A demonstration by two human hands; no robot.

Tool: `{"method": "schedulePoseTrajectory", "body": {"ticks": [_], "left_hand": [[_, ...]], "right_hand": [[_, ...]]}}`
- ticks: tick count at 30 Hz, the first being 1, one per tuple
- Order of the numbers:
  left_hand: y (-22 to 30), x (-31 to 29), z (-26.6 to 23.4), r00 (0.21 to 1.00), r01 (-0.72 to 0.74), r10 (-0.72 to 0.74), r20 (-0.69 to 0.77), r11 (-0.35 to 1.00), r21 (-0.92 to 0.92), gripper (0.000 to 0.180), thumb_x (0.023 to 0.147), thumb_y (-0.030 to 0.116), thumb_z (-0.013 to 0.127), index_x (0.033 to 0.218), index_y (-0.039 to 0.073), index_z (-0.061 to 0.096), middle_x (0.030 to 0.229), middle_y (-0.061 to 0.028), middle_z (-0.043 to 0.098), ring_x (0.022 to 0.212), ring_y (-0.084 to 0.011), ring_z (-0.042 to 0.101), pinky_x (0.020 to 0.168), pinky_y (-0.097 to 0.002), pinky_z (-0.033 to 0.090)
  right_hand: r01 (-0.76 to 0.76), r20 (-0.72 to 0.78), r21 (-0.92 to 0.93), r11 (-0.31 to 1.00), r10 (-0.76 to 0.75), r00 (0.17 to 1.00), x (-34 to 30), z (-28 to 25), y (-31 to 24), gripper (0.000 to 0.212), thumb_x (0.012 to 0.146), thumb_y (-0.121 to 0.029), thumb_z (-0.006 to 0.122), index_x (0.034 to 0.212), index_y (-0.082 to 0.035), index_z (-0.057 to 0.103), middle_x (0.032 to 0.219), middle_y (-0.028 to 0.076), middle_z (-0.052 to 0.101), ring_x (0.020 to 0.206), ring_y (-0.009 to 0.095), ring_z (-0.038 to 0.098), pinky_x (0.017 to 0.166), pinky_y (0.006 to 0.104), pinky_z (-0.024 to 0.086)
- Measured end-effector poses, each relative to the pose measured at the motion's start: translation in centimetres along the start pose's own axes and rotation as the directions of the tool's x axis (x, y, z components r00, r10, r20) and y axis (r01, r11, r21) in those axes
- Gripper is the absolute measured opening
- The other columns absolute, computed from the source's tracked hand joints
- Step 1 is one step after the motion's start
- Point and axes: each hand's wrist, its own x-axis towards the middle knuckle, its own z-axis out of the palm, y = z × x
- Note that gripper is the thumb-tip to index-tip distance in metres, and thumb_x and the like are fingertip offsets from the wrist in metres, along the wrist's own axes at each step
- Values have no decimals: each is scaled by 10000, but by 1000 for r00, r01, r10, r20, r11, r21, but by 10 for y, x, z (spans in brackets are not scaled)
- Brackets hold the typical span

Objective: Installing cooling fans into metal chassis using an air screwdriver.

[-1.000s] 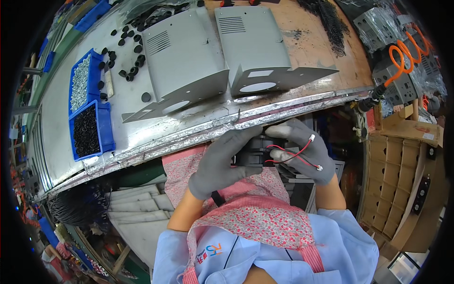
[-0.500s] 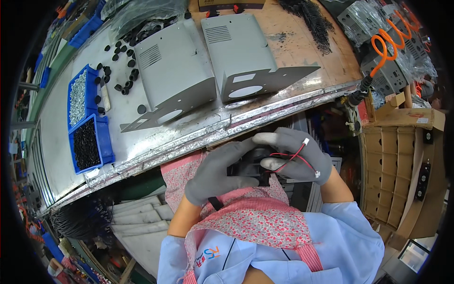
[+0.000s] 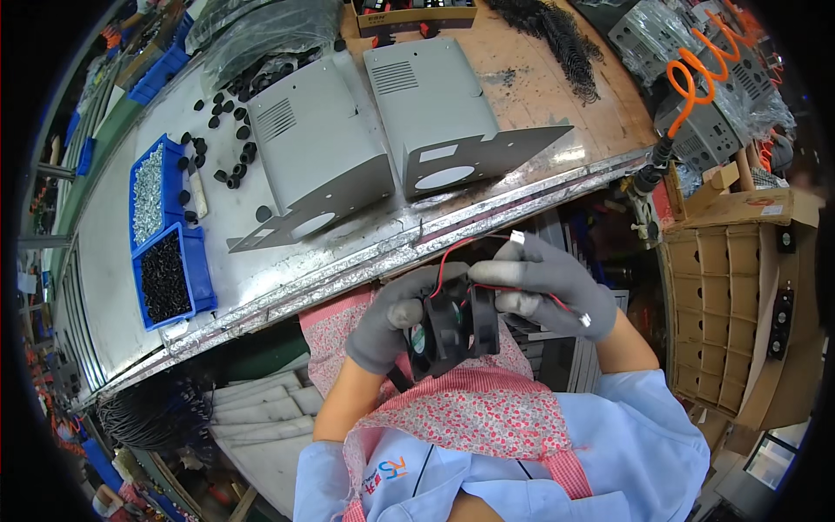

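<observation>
In front of my apron I hold two black cooling fans close together, their frames standing on edge. My left hand (image 3: 390, 317) is closed round the left fan (image 3: 432, 337), its thumb bent against the frame. The right fan (image 3: 484, 329) sits beside it, and the gloved fingers of my right hand (image 3: 544, 283) close on its upper edge. Thin red and black wires (image 3: 445, 263) rise from the fans and run over my right hand. They end in small white connectors (image 3: 517, 237), one of them near my right wrist. Both hands wear grey gloves.
On the bench beyond stand two grey sheet-metal covers (image 3: 323, 139) (image 3: 435, 96). Blue bins (image 3: 207, 283) of screws and black parts sit left, near loose black caps (image 3: 243, 132). An orange coiled hose (image 3: 687, 87) hangs right, above a divided cardboard box (image 3: 709, 331).
The fans have come up into clear sight between my hands. My left hand has curled from a spread pose into a grip, and one wire now arches over the top.
</observation>
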Motion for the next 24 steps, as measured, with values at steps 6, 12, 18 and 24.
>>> {"method": "schedulePoseTrajectory", "body": {"ticks": [6,12,18,24], "left_hand": [[-2,2,2,990,138,-136,23,979,-151,931,699,645,648,1268,-76,494,1160,-155,599,1027,-202,598,906,-305,474],[10,-9,7,989,-13,-39,-140,937,-350,859,805,525,621,1337,-106,381,1270,-267,514,1159,-330,545,1013,-404,421],[19,-13,-17,955,-289,278,-103,803,-521,648,901,459,534,1347,9,400,1293,-287,494,470,-48,368,379,-205,281],[18,-19,-19,946,-300,319,-59,792,-531,630,917,439,517,1352,-1,397,1149,-209,589,518,-73,445,416,-207,343]], "right_hand": [[365,235,-227,903,-313,920,6,-5,-12,346,770,-5,669,1111,-63,663,1057,116,582,702,156,600,611,247,480],[574,383,-490,656,-430,818,8,-10,-22,409,742,-87,642,1137,-69,536,1143,133,582,884,313,628,735,363,514],[508,201,-690,516,-537,819,20,-39,-53,451,705,-91,700,1121,-30,537,1048,139,635,872,321,633,712,379,519],[352,64,-899,263,-714,698,61,-76,-50,379,823,-211,684,1147,-76,542,1023,126,622,860,317,625,671,355,506]]}}
